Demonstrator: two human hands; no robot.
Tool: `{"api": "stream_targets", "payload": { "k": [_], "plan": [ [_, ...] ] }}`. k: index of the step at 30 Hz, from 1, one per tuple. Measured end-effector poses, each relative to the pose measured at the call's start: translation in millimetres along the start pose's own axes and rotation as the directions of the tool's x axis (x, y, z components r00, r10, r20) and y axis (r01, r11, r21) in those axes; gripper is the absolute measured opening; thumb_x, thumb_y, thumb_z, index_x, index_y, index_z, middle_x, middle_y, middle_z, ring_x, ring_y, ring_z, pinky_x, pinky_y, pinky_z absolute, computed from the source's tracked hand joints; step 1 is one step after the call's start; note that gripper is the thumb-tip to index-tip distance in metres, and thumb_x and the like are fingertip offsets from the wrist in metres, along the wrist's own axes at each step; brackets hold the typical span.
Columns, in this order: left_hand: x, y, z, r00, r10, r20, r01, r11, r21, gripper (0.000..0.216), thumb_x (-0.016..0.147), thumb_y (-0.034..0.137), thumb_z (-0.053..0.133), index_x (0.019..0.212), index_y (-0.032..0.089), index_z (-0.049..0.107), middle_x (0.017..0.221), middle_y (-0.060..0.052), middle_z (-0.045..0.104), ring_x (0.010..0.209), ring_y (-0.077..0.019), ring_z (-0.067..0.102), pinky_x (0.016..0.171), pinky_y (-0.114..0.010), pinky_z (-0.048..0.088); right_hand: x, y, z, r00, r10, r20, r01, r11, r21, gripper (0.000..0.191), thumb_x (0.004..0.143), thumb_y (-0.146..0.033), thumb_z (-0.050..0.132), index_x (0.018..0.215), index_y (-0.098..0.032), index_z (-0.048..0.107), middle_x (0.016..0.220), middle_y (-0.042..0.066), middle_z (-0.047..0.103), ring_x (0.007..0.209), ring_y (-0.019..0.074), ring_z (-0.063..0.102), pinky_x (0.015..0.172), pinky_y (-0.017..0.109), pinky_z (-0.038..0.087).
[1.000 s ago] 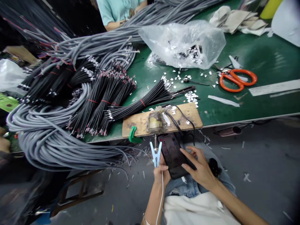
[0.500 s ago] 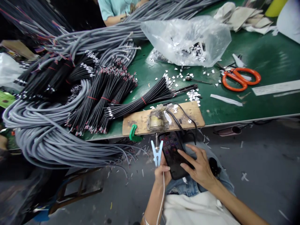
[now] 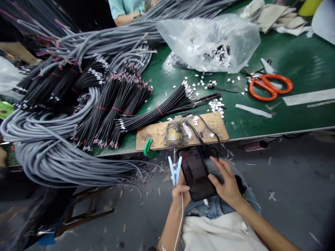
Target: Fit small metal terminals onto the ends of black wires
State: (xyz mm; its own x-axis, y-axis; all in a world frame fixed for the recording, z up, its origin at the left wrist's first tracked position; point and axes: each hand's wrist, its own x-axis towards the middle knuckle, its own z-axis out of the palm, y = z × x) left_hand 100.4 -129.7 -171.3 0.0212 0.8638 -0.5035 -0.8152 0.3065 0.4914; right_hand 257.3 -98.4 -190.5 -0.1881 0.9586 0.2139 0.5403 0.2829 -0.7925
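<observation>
A black smartphone (image 3: 197, 174) with app icons on its lit screen lies above my lap. My left hand (image 3: 181, 193) grips its left edge, thumb at the lower corner. At the phone's right side is my right hand (image 3: 226, 183), fingers apart and holding nothing; whether it touches the edge I cannot tell. A light blue clothespin-like clip (image 3: 175, 170) sits on a metal rod just above my left hand. This rod comes from a small motor-like device (image 3: 174, 134) fixed to a wooden board (image 3: 206, 136). A white cable runs along my left forearm.
Bundled black wires (image 3: 157, 111) lie behind the board, with thick grey cables (image 3: 65, 160) to the left. Orange-handled scissors (image 3: 270, 87), a plastic bag (image 3: 209, 42) of small silvery pieces and a green clamp (image 3: 149, 148) are on the table. Across it, a person's arm (image 3: 125, 19) shows.
My right hand has drawn back from over the screen to the phone's right side. The icons on the screen have changed. My left hand keeps its hold.
</observation>
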Motion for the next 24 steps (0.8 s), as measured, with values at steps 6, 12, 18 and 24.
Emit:
{"api": "stream_targets", "payload": {
  "k": [6, 12, 18, 24],
  "plan": [
    [-1.7, 2.3, -0.7, 0.999, -0.014, 0.043, 0.014, 1.0, -0.002, 0.07, 0.043, 0.013, 0.047, 0.112, 0.026, 0.058, 0.108, -0.003, 0.064, 0.12, -0.0324, 0.042, 0.099, -0.052, 0.031, -3.8, 6.0, 4.3, 0.985, 0.143, 0.094, -0.157, 0.973, 0.167, 0.04, 0.085, -0.032, 0.046, 0.124, -0.024, 0.044, 0.097, 0.006, 0.051, 0.079, 0.016, 0.052, 0.071, 0.03, 0.046],
    [-0.6, 1.6, 0.0, 0.997, -0.005, 0.075, 0.005, 1.0, -0.002, 0.068, 0.044, 0.014, 0.048, 0.11, 0.025, 0.059, 0.109, -0.004, 0.063, 0.119, -0.0333, 0.041, 0.097, -0.052, 0.032, -5.3, 8.1, 6.5, 0.981, 0.148, 0.124, -0.172, 0.962, 0.213, 0.037, 0.085, -0.032, 0.047, 0.121, -0.024, 0.047, 0.093, 0.005, 0.054, 0.074, 0.0148, 0.053, 0.068, 0.028, 0.047],
    [-0.7, 2.1, 1.2, 0.998, -0.024, 0.053, 0.022, 0.999, 0.029, 0.073, 0.042, 0.015, 0.048, 0.114, 0.024, 0.055, 0.11, -0.006, 0.062, 0.119, -0.0349, 0.041, 0.096, -0.053, 0.032, -3.7, 7.4, 7.1, 0.98, 0.149, 0.128, -0.175, 0.96, 0.218, 0.032, 0.086, -0.032, 0.046, 0.117, -0.022, 0.051, 0.089, 0.005, 0.055, 0.073, 0.0149, 0.054, 0.068, 0.028, 0.047],
    [-0.8, 2.4, -1.5, 0.999, -0.03, 0.038, 0.029, 0.999, 0.017, 0.06, 0.042, 0.014, 0.048, 0.098, 0.025, 0.063, 0.103, -0.004, 0.065, 0.118, -0.034, 0.041, 0.096, -0.053, 0.031, -3.9, 7.8, 8.2, 0.978, 0.149, 0.143, -0.178, 0.96, 0.216, 0.031, 0.087, -0.033, 0.045, 0.114, -0.022, 0.053, 0.087, 0.004, 0.056, 0.073, 0.015, 0.055, 0.068, 0.027, 0.047]
  ]
}}
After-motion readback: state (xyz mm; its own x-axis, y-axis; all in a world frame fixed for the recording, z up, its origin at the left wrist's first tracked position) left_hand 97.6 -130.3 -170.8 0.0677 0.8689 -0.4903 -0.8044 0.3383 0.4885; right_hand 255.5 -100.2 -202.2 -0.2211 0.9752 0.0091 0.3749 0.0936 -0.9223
